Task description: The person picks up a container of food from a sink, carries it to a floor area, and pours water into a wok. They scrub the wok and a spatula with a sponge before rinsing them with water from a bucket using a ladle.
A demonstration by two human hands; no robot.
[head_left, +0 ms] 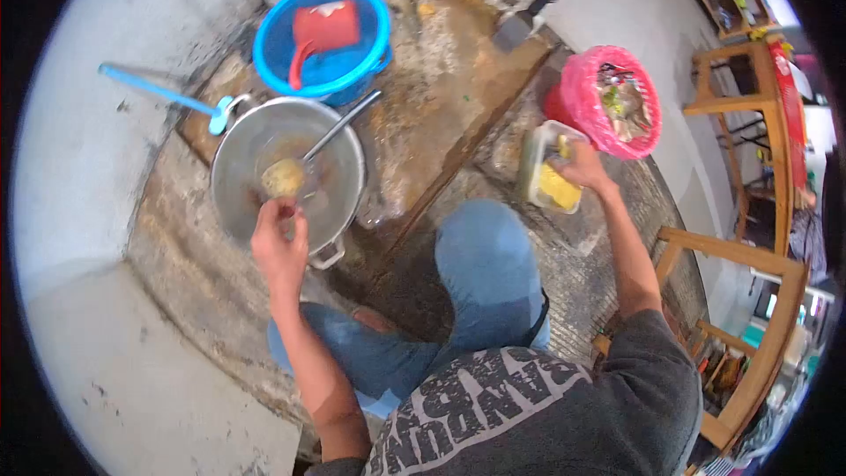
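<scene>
A large grey metal pot [344,189] stands on the floor at the left. Across it lies a long-handled ladle [342,124], its round yellowish head inside the pot and its handle reaching past the far rim. My left hand [280,242] is over the near side of the pot, fingers pinched at the edge of the ladle's head. On the right, my right hand [582,167] reaches into a clear plastic container [533,163] with its fingers curled. A yellow sponge-like block [557,188] lies in the container beside them. What the fingers hold is hidden.
Behind the pot stands a blue basin [264,53] with a red dipper [328,26] in it. A pink-lined bin [575,92] of scraps is beside the container. A blue-handled tool [159,88] leans at the left wall. Wooden furniture [775,273] stands at right.
</scene>
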